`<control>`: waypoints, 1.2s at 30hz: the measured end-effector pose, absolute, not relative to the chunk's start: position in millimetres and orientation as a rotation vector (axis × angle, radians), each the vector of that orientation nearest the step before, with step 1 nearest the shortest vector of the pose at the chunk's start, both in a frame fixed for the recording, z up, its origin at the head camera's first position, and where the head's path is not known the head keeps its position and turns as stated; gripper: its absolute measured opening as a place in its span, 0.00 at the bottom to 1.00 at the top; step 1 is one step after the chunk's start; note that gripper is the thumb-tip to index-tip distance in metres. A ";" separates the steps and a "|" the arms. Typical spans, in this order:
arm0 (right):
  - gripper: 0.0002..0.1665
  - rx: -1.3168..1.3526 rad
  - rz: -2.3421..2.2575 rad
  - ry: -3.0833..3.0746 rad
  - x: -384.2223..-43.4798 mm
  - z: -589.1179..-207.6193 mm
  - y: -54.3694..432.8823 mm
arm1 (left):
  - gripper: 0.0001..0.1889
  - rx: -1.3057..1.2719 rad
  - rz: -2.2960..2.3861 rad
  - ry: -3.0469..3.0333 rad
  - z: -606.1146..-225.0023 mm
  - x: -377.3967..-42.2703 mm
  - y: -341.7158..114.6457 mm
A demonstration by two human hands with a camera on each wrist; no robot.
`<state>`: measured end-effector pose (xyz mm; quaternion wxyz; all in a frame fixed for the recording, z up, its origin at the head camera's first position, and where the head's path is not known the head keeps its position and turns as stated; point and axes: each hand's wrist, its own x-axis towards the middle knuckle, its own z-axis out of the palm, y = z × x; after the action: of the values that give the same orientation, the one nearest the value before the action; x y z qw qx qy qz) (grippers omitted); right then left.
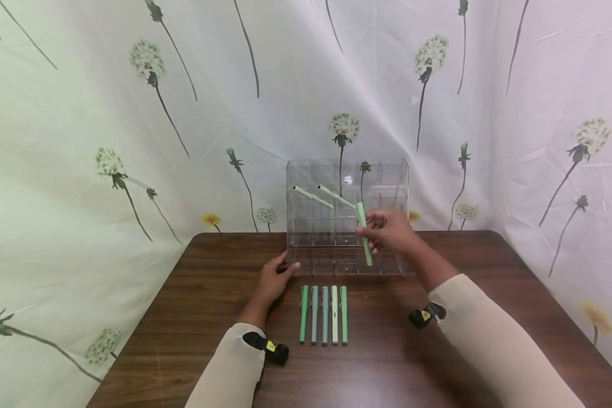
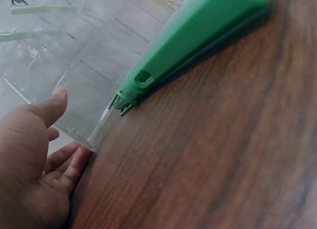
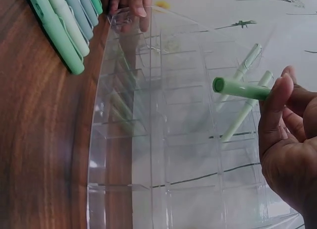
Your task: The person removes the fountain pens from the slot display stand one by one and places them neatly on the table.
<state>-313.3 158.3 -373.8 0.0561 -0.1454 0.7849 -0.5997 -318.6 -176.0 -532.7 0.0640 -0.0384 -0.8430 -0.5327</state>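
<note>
A clear acrylic organizer with several compartments stands at the back of the table. My right hand pinches a light green pen between thumb and fingers, in front of the organizer's right half. The pen is held nearly upright, leaning slightly; its end points toward the camera in the right wrist view. Two pale green pens lean in the upper compartments. At the lower left corner of the organizer, my left hand holds on, thumb at the front and fingers round the side.
A row of pens lies side by side before the organizer: a green pen, two blue-grey pens, a white pen and a light green pen. Flower-printed cloth hangs behind the brown wooden table.
</note>
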 end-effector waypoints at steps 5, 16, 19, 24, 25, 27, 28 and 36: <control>0.20 -0.419 -1.871 2.297 -306.7 -379.3 156.3 | 0.36 -0.106 -1.604 -2.556 -533.2 -318.2 -177.4; 0.57 -0.361 -1.862 2.322 -298.4 -392.9 155.1 | 0.37 -0.098 -1.598 -2.568 -534.2 -319.4 -177.3; 0.57 -0.368 -1.840 2.339 -296.9 -400.9 155.7 | 0.36 -0.099 -1.595 -2.567 -533.9 -319.1 -177.4; 0.51 -0.369 -1.839 2.335 -292.1 -414.9 157.3 | 0.36 -0.114 -1.588 -2.567 -532.3 -317.6 -177.3; 0.50 -0.368 -1.833 2.335 -290.9 -417.1 157.6 | 0.36 -0.118 -1.588 -2.565 -531.9 -317.1 -177.3; 0.49 -0.378 -1.806 2.346 -288.9 -421.1 158.6 | 0.36 -0.124 -1.592 -2.561 -531.1 -316.2 -177.2; 0.48 -0.382 -1.799 2.343 -287.9 -422.9 159.0 | 0.36 -0.126 -1.595 -2.559 -530.7 -315.9 -177.1; 0.49 -0.413 -1.753 2.259 -280.7 -435.5 162.1 | 0.36 -0.109 -1.587 -2.567 -533.0 -318.3 -177.0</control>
<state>-280.7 162.1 -435.5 0.1260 -0.1417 0.7757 -0.6019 -318.3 -177.0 -533.0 0.0606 -0.0361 -0.8485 -0.5245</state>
